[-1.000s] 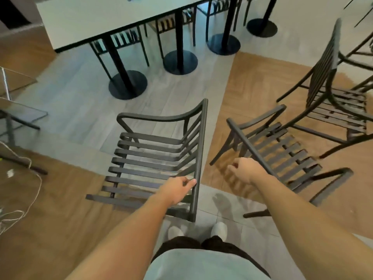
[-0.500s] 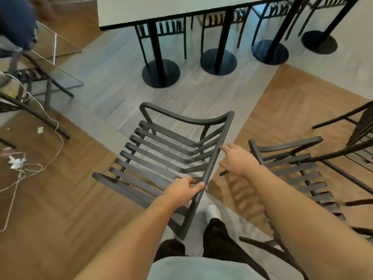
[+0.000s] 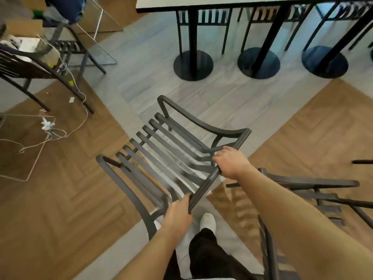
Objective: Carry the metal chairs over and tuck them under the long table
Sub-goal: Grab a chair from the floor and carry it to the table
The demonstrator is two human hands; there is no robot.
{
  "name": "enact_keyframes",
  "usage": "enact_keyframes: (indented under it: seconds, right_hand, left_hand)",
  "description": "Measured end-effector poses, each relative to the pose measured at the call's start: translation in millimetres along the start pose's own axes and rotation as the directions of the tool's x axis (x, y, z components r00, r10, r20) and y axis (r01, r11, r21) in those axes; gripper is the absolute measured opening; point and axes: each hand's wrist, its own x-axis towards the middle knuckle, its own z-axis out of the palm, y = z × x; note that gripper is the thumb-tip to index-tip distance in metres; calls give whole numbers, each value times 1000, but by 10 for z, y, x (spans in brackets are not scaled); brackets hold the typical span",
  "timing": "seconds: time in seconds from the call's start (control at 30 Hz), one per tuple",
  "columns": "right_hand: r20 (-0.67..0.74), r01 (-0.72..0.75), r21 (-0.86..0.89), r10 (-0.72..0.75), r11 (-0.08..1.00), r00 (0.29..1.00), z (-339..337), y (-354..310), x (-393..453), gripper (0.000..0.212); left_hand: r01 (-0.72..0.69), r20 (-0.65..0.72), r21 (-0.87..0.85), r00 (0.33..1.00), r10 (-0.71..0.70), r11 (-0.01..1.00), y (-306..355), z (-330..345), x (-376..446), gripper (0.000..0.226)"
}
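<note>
A dark metal slatted chair [image 3: 161, 150] is in front of me, its seat pointing away toward the upper left. My left hand [image 3: 178, 211] is shut on the lower part of its top back rail. My right hand [image 3: 230, 162] is shut on the same rail higher up, near the armrest. The long white table [image 3: 222, 2] runs along the top of the view on black pedestal legs with round bases [image 3: 193, 64]. A second metal chair [image 3: 314, 190] stands to my right, partly hidden by my right forearm.
Chairs [image 3: 203, 17] are tucked under the table's far side. On the left stand another dark chair [image 3: 36, 67], a glass panel [image 3: 101, 37] and loose white cables [image 3: 50, 128] on the wood floor. Grey floor lies between me and the table.
My right hand let go of the right-hand chair and moved over to grip the first chair's back rail. The chair has swung round and the table is closer.
</note>
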Motion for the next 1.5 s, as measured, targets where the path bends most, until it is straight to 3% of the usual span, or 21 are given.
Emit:
enact_keyframes:
  seconds: [0.17,0.4,0.63,0.77,1.03,1.27,1.5]
  right_hand:
    - [56,-10,-98,15,995,998,-8,-28,121,22]
    - [62,-114,-104,121,988,991,-33,-159,179,17]
    - [107,-261,-33,263,965,959,-70,-465,272,18]
    - [134,-370,50,361,928,923,-130,-704,332,15]
    - [106,-525,169,515,834,851,-236,-1017,607,13]
    - [146,-562,214,543,799,827,-393,-856,1058,18]
    - [147,-558,231,538,797,830,-630,-284,1585,20]
  left_hand:
    - [99,20,37,995,-100,994,51,-8,18,73]
    - [91,62,34,994,-93,995,-63,-264,77,81]
    - [-17,127,188,992,-7,982,-401,-822,290,79]
    - [-124,180,234,980,82,964,-651,-1183,491,67]
    - [-311,275,387,937,214,868,-875,-1923,975,76]
    - [-373,300,428,918,260,823,-835,-2417,1455,80]
    - [-337,256,436,935,244,834,-527,-2771,2070,77]
